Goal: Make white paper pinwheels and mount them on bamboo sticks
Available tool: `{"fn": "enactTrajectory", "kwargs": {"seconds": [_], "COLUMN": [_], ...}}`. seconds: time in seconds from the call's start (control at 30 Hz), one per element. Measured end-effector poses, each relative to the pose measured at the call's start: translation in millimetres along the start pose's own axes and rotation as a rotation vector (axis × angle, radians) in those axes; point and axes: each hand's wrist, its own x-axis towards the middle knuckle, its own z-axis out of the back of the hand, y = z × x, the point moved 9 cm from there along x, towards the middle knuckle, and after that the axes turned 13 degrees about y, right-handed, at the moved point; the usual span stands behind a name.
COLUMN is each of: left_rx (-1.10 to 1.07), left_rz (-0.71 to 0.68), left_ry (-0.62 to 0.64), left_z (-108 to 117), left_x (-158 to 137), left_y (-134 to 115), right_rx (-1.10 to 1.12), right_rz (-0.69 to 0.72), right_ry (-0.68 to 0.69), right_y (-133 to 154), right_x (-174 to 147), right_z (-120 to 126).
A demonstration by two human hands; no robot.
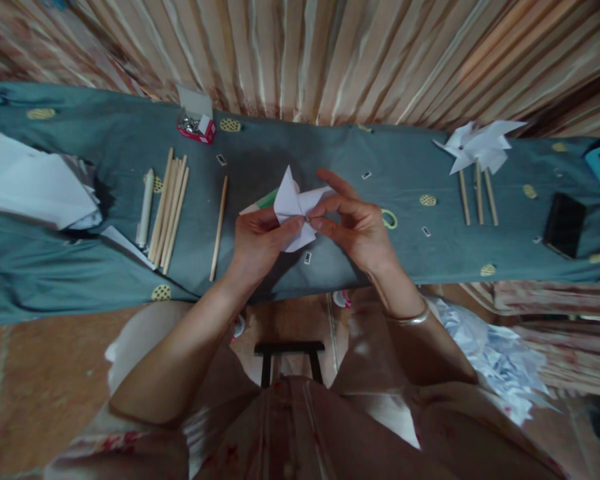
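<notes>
A white paper pinwheel (pixel 293 203) with folded blades is held over the middle of the table. My left hand (pixel 260 240) grips its left side, thumb on top and fingers underneath. From the right, my right hand (pixel 353 223) closes its thumb and index finger at the pinwheel's centre. A tiny shiny thing shows between those fingertips, too small to name. Under the paper lies a flat green and pale item (pixel 266 200), partly hidden. Beside my right hand is a pale green ring (pixel 390 219), perhaps a handle, with the rest covered.
Left on the green cloth (pixel 120 293): a paper stack (pixel 35 183), a white stick-like tube (pixel 146 207), several wooden sticks (pixel 167 213), a lone stick (pixel 219 227). Behind: a red box (pixel 197 127) of small metal pieces. Right: finished pinwheels (pixel 480 147) on sticks, a black object (pixel 564 225).
</notes>
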Motion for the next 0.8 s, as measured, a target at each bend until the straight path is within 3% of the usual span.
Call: {"fn": "enactTrajectory", "kwargs": {"seconds": [0.8], "left_rx": [0.016], "left_rz": [-0.002], "left_ry": [0.011], "left_z": [0.0], "left_x": [0.4], "left_y": [1.3], "right_rx": [0.053], "right_rz": [-0.010], "right_ry": [0.031], "right_y": [-1.8], "right_x": [0.2], "right_z": [-1.7]}}
